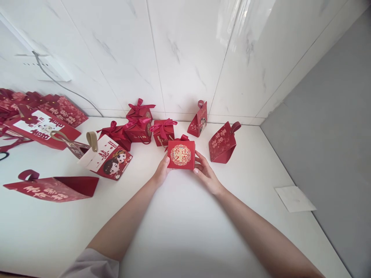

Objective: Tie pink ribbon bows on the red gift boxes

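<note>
Between my two hands is a small red gift box (181,155) with gold lettering in a round pattern on its front and a red ribbon bow on top. My left hand (161,170) grips its left side, thumb near the front edge. On the right side, the fingers of my right hand (207,174) are closed against the box. Just behind it stands another red gift box (163,133) with a ribbon bow, and several similar ribboned boxes (138,132) are grouped to its left.
Two triangular red boxes with loop handles, one by the wall (198,122) and one (222,143) to the right, stand on the white table (185,224). Handled boxes (110,160) and a pile of red packages (60,110) lie left. A white plate (295,199) is at right.
</note>
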A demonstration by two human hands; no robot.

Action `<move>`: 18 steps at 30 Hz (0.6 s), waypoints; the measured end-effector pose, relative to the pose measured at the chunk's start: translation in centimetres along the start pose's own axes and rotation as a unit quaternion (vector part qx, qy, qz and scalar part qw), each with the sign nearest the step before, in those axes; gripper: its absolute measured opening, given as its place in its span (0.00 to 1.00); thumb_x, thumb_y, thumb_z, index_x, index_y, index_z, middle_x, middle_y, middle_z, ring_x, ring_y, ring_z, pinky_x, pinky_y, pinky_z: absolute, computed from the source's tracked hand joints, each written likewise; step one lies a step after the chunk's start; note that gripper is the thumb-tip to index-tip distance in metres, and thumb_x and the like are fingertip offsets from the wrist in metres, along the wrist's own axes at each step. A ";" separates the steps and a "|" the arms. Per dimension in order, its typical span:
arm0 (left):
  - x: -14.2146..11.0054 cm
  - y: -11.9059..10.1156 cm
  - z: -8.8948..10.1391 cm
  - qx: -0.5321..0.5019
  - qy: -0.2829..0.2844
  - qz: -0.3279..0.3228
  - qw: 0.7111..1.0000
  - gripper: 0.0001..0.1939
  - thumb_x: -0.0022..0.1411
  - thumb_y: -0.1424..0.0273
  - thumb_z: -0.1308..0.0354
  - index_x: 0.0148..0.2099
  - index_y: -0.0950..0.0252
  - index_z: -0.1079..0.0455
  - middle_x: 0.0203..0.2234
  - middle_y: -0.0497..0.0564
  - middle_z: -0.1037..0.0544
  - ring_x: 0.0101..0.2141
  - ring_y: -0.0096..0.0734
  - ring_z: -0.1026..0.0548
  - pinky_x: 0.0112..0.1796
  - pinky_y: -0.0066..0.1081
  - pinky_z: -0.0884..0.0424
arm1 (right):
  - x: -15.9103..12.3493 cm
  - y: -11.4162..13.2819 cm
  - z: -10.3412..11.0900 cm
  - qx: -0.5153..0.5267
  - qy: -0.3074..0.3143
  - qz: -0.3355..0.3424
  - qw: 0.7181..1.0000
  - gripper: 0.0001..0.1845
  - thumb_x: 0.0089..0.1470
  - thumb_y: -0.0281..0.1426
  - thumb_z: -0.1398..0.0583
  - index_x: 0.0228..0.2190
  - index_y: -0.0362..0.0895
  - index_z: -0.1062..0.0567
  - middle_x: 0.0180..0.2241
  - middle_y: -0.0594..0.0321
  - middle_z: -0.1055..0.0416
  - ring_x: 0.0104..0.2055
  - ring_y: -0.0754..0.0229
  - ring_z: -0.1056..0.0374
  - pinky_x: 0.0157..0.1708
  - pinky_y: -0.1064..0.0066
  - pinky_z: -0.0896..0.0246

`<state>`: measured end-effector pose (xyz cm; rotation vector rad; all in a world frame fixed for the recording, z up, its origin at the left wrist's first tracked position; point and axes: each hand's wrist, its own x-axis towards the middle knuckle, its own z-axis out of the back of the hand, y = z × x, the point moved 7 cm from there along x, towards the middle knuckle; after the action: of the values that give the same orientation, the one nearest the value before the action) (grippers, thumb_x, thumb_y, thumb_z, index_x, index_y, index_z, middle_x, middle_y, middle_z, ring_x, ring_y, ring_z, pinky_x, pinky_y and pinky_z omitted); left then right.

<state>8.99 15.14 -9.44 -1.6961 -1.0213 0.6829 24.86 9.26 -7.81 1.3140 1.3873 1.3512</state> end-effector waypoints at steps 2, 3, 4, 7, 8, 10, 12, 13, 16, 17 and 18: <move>0.0 -0.1 -0.1 0.000 -0.001 0.004 1.000 0.34 0.63 0.47 0.55 0.66 0.57 0.47 0.60 0.58 0.34 0.57 0.53 0.35 0.51 0.49 0.34 | 0.0 0.0 0.0 0.000 0.001 0.000 1.000 0.38 0.57 0.45 0.41 0.63 0.54 0.50 0.59 0.54 0.44 0.51 0.53 0.35 0.56 0.53 0.43; 0.0 -0.1 -0.1 -0.001 -0.003 0.006 1.000 0.34 0.63 0.47 0.54 0.66 0.58 0.47 0.60 0.58 0.35 0.57 0.53 0.35 0.51 0.49 0.34 | 0.0 0.0 -0.1 0.000 0.002 -0.001 1.000 0.38 0.57 0.45 0.41 0.63 0.54 0.50 0.59 0.54 0.44 0.51 0.53 0.36 0.56 0.53 0.43; -0.1 0.0 0.0 -0.004 -0.006 0.008 1.000 0.35 0.63 0.47 0.54 0.66 0.58 0.47 0.60 0.58 0.35 0.57 0.53 0.35 0.51 0.49 0.35 | 0.0 0.1 -0.1 -0.001 0.003 -0.001 1.000 0.38 0.57 0.45 0.41 0.63 0.54 0.50 0.59 0.54 0.44 0.52 0.53 0.36 0.56 0.53 0.43; -0.1 0.1 0.1 -0.011 -0.011 0.013 1.000 0.35 0.63 0.48 0.53 0.66 0.58 0.47 0.59 0.58 0.33 0.57 0.53 0.35 0.53 0.50 0.37 | 0.0 0.0 -0.1 -0.004 0.003 -0.002 1.000 0.38 0.58 0.44 0.41 0.63 0.53 0.50 0.59 0.54 0.44 0.51 0.53 0.36 0.56 0.53 0.43; -0.1 0.2 0.2 -0.012 -0.012 0.014 1.000 0.34 0.63 0.48 0.53 0.66 0.59 0.47 0.58 0.58 0.33 0.57 0.53 0.35 0.53 0.50 0.37 | 0.0 0.0 0.0 -0.006 0.001 0.000 1.000 0.37 0.58 0.44 0.41 0.63 0.54 0.50 0.59 0.54 0.44 0.51 0.54 0.35 0.56 0.53 0.42; -0.2 0.4 0.5 -0.011 -0.018 0.020 1.000 0.34 0.63 0.48 0.53 0.65 0.60 0.43 0.57 0.58 0.30 0.57 0.53 0.35 0.53 0.50 0.37 | 0.0 0.1 0.1 -0.017 -0.011 0.011 1.000 0.36 0.58 0.43 0.41 0.63 0.54 0.50 0.59 0.54 0.44 0.49 0.54 0.34 0.53 0.54 0.39; -0.2 0.7 0.8 -0.016 -0.022 0.038 0.999 0.34 0.62 0.46 0.53 0.62 0.62 0.38 0.53 0.59 0.27 0.55 0.53 0.33 0.52 0.50 0.36 | -0.2 0.5 0.2 -0.039 -0.031 0.039 0.998 0.35 0.59 0.41 0.42 0.62 0.54 0.49 0.59 0.54 0.44 0.47 0.55 0.33 0.50 0.55 0.37; -0.2 0.9 0.9 -0.021 -0.017 0.055 0.998 0.35 0.61 0.45 0.54 0.60 0.63 0.36 0.52 0.59 0.26 0.54 0.53 0.31 0.51 0.50 0.34 | -0.4 0.8 0.3 -0.056 -0.044 0.059 0.996 0.34 0.59 0.40 0.42 0.62 0.54 0.49 0.59 0.54 0.44 0.46 0.55 0.33 0.49 0.55 0.36; -0.3 1.2 0.6 -0.022 0.011 0.108 0.994 0.34 0.60 0.44 0.53 0.57 0.63 0.33 0.48 0.60 0.23 0.48 0.53 0.26 0.45 0.49 0.30 | -1.0 1.9 0.5 -0.143 -0.095 0.127 0.977 0.34 0.59 0.37 0.42 0.62 0.54 0.48 0.58 0.53 0.43 0.49 0.53 0.34 0.47 0.57 0.34; -0.3 1.1 0.5 -0.015 0.015 0.114 0.993 0.32 0.61 0.46 0.52 0.58 0.62 0.34 0.48 0.59 0.23 0.46 0.51 0.25 0.44 0.48 0.29 | -1.2 2.3 0.6 -0.179 -0.118 0.149 0.965 0.34 0.58 0.36 0.41 0.62 0.54 0.47 0.58 0.53 0.42 0.50 0.52 0.35 0.46 0.57 0.33; -0.2 0.9 0.5 -0.007 0.012 0.112 0.994 0.29 0.62 0.49 0.50 0.59 0.60 0.35 0.49 0.58 0.24 0.45 0.49 0.24 0.43 0.46 0.29 | -1.4 2.6 0.8 -0.212 -0.142 0.168 0.952 0.33 0.58 0.35 0.41 0.61 0.54 0.45 0.57 0.53 0.42 0.51 0.51 0.36 0.45 0.58 0.33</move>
<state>8.75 15.02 -10.45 -1.8442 -0.8280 0.7974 26.23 7.74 -5.51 1.4148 0.6499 1.5057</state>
